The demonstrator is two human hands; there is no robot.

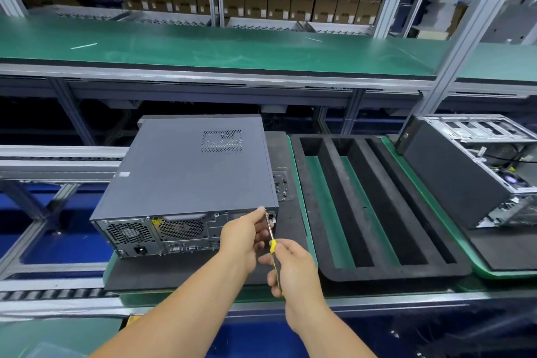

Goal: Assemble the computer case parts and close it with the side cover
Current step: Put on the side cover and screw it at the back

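Note:
A grey computer case [186, 171] lies flat on a black foam pad [186, 273], its side cover [180, 183] on top and its rear panel [162, 234] facing me. My right hand [293, 267] grips the yellow handle of a screwdriver [273, 247]. The metal shaft points up at the rear panel's upper right corner. My left hand [244, 237] pinches the shaft near its tip, right at the case's corner.
To the right lies a black foam tray [377, 206] with long slots on a green mat. Further right an open case [476, 166] leans on its side. A roller conveyor [58, 163] runs to the left, a green shelf [220, 46] behind.

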